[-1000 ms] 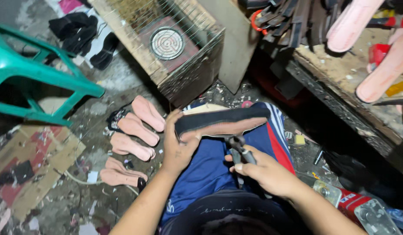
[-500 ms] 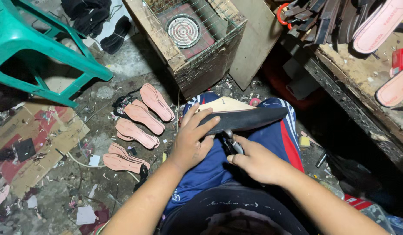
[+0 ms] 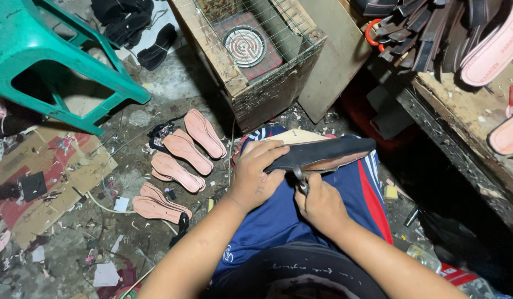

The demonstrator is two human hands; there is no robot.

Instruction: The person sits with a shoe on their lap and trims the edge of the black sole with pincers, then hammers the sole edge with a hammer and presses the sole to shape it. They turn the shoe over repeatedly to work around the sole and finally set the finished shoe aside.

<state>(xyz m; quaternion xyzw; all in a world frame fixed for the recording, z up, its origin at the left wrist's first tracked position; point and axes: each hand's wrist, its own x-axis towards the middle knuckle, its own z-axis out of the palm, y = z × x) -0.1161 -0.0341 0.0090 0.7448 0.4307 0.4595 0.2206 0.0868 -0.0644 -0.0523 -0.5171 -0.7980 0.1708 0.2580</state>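
Left hand [image 3: 256, 174] clamps down over the near end of a black shoe sole [image 3: 328, 152], fingers curled over its top edge, pinning it across the lap on the blue shorts [image 3: 284, 221]. The sole lies nearly level, its tan underside showing along the lower edge, far end jutting to the right. Right hand [image 3: 320, 205] sits just below it, fist closed around a small metal tool [image 3: 301, 180] whose tip meets the sole's underside. On the floor to the left, 5 pink insoles [image 3: 182, 152] lie in a loose row, near a teal plastic stool [image 3: 52, 55]. Straight ahead stands a wooden crate [image 3: 251, 72] with a wire-mesh top.
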